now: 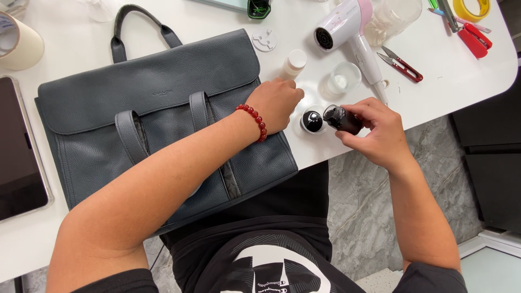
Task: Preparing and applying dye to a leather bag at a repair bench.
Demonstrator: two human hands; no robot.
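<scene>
a white-capped pale bottle (293, 63) stands upright just past the left hand (275, 103). the right hand (380, 133) is closed around a small dark bottle (342, 119) — tilted, mouth toward a small round dish (313, 121) of black liquid at the white table (445, 92) edge. the left hand's loosely curled fingers touch the dish rim, beside a dark leather bag (157, 119).

Dark tablet screen (19, 152), far left edge, lying flat. Small white-capped bottle (293, 63) upright beyond the bag. Small dark bottle (343, 119) tilted, right of centre.
</scene>
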